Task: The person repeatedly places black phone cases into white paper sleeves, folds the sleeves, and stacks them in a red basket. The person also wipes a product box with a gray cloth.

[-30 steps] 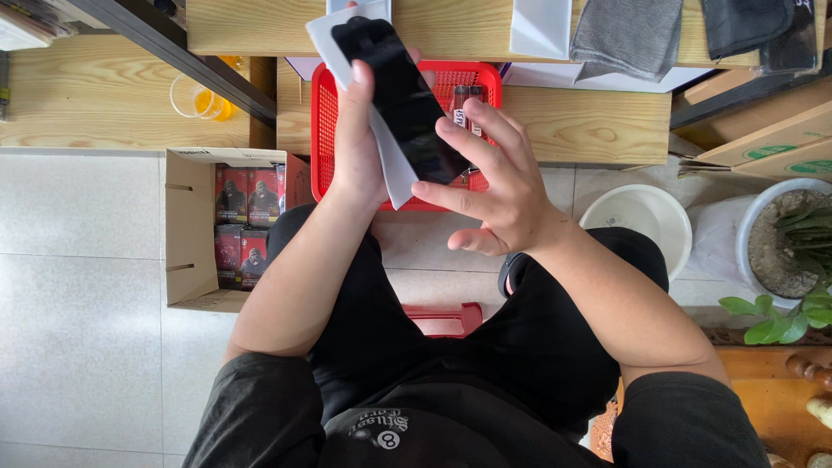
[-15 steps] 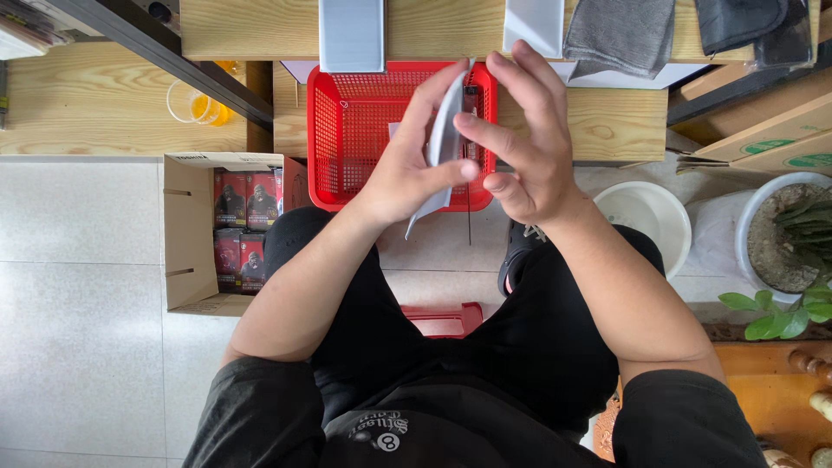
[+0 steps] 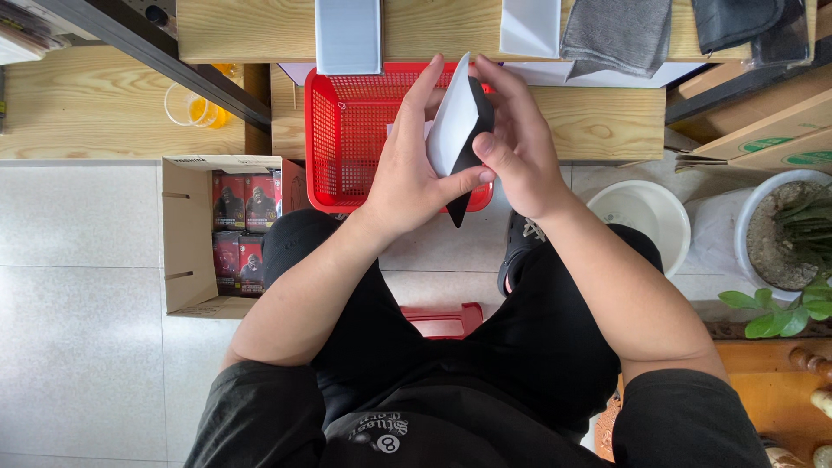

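Both hands are working above my lap: my left hand [image 3: 407, 178] and right hand [image 3: 518, 147] are pinching a flat black item [image 3: 468, 165] that I am sliding into a white sleeve [image 3: 452, 121], just over the near edge of the wooden bench [image 3: 598, 121]. About half is showing still. A red basket [image 3: 347, 147] is sitting on that bench, white tile floor [image 3: 78, 329] below.

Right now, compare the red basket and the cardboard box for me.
The red basket is mesh plastic on the wooden bench; the cardboard box is solid-walled on the tiled floor. The box holds rows of red packs; the basket looks almost bare. Both are open-topped and rectangular.
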